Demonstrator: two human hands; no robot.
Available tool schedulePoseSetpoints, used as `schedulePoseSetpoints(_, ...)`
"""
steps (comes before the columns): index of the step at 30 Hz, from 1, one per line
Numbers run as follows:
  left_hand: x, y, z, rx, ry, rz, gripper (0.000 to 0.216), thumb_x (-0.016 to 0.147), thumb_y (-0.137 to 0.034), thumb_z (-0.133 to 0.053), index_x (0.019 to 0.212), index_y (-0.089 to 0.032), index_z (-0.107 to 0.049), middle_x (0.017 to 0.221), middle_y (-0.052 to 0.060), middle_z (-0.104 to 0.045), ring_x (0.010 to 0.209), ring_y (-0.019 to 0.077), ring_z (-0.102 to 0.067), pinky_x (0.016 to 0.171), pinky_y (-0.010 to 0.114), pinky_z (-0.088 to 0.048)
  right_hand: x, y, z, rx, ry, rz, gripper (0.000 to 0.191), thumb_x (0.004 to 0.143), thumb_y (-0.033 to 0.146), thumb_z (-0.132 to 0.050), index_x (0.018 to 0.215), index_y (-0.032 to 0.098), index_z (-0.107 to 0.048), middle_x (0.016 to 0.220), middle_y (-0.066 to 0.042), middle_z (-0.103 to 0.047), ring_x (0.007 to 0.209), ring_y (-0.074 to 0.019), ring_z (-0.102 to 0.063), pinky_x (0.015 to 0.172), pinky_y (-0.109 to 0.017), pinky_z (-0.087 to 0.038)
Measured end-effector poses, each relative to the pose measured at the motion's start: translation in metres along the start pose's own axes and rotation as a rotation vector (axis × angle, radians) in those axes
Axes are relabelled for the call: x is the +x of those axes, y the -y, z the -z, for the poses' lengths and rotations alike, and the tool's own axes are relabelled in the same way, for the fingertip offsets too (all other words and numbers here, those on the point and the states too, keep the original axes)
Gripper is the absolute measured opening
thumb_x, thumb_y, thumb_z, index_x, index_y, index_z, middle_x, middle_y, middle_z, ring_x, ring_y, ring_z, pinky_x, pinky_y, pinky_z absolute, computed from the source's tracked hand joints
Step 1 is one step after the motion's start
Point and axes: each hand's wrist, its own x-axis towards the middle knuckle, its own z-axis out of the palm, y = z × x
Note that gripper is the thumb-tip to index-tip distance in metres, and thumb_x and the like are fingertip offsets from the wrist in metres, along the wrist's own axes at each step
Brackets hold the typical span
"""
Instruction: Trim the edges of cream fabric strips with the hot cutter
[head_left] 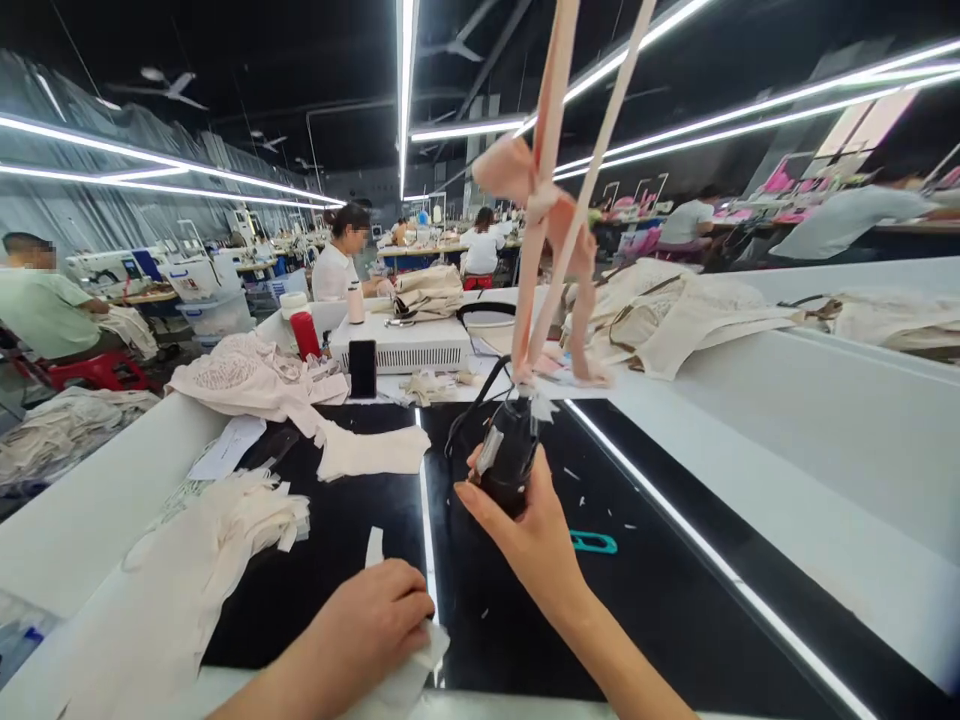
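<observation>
One desk [675, 405], white, walled at left and right, inset with one glossy black panel [675, 600]; room large, dark-ceilinged, strip-lit, with fans overhead and at least five people seated beyond.

One tool [510, 455], black, corded, above the panel, right of its middle, towards its far edge; pink straps [551, 220] rise from its top.

Two hands. Right hand [525, 530]: wrapped around the tool. Left hand [375, 615]: fingers curled over white cloth [429, 650] near the panel's near edge; blurred, grip not tellable.

One clip [594, 542], teal, right of the right hand.

One box [409, 345], white, at the desk's far edge; one phone [363, 370], upright before it.

Two cones: one red [304, 334], left of the box; one pale [355, 303], on it.

One lace garment [240, 375], far left corner.

One cloth pile [202, 570], left edge.
</observation>
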Motion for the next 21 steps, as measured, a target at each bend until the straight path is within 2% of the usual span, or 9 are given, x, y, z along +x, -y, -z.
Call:
schedulePoseSetpoints(2,0.001,0.004,-0.012,0.028,-0.064,-0.039,0.013,0.090,-0.018,-0.074,0.091,-0.019,-0.061,0.097,0.001,-0.068,0.087,0.0177,-0.068,0.076,0.027,-0.059,-0.001,-0.003,0.007,-0.027,0.014,0.006,0.053,0.080,0.051,-0.078,0.120,0.024,-0.057,0.096,-0.003,-0.069,0.085,-0.0223,-0.067,0.080,-0.038,-0.058)
schedulePoseSetpoints(6,0.001,0.014,-0.027,0.035,-0.144,-0.084,0.015,0.093,-0.015,-0.067,0.086,-0.020,-0.055,0.095,0.000,-0.068,0.085,0.0163,-0.068,0.075,0.025,-0.057,-0.009,-0.015,0.029,-0.023,0.072,0.025,0.072,0.082,0.058,-0.075,0.142,0.027,-0.049,0.125,-0.009,-0.068,0.114,-0.0276,-0.067,0.098,-0.044,-0.057)
schedulePoseSetpoints(9,-0.002,0.017,-0.030,0.060,-0.140,-0.071,0.019,0.089,-0.010,-0.068,0.087,-0.020,-0.053,0.095,0.000,-0.068,0.084,0.0168,-0.068,0.074,0.025,-0.058,-0.015,-0.032,0.058,-0.054,0.068,0.050,0.069,0.090,0.063,-0.063,0.147,0.029,-0.047,0.129,-0.010,-0.067,0.117,-0.0271,-0.067,0.101,-0.046,-0.057)
schedulePoseSetpoints(13,-0.008,0.018,-0.034,0.120,-0.116,-0.022,0.028,0.080,-0.006,-0.073,0.095,-0.021,-0.054,0.098,0.001,-0.068,0.086,0.0193,-0.070,0.077,0.029,-0.059,-0.019,-0.059,0.102,-0.404,0.083,0.005,0.053,0.100,0.057,-0.047,0.145,0.029,-0.052,0.124,-0.011,-0.070,0.112,-0.0277,-0.069,0.099,-0.054,-0.057)
schedulePoseSetpoints(16,-0.012,0.024,-0.037,0.175,-0.092,-0.039,0.026,0.082,-0.004,-0.067,0.095,-0.022,-0.053,0.097,0.000,-0.067,0.086,0.0196,-0.069,0.076,0.030,-0.058,-0.024,-0.075,0.124,-0.740,0.236,0.070,0.048,0.102,0.047,-0.050,0.143,0.023,-0.055,0.129,-0.015,-0.069,0.120,-0.0321,-0.066,0.101,-0.058,-0.056)
schedulePoseSetpoints(19,-0.013,0.032,-0.038,0.241,-0.073,-0.102,0.021,0.086,-0.003,-0.058,0.092,-0.023,-0.054,0.094,0.000,-0.066,0.084,0.0196,-0.069,0.073,0.030,-0.056,-0.031,-0.084,0.129,-0.945,0.393,0.145,0.043,0.098,0.031,-0.062,0.139,0.018,-0.060,0.128,-0.016,-0.070,0.118,-0.0339,-0.067,0.099,-0.055,-0.057)
schedulePoseSetpoints(21,-0.014,0.038,-0.038,0.296,-0.071,-0.172,0.021,0.087,-0.002,-0.054,0.090,-0.023,-0.056,0.090,0.000,-0.066,0.078,0.0198,-0.068,0.071,0.031,-0.055,-0.035,-0.086,0.125,-0.989,0.427,0.148,0.041,0.092,0.020,-0.071,0.132,0.018,-0.064,0.125,-0.015,-0.072,0.113,-0.0333,-0.069,0.097,-0.052,-0.058)
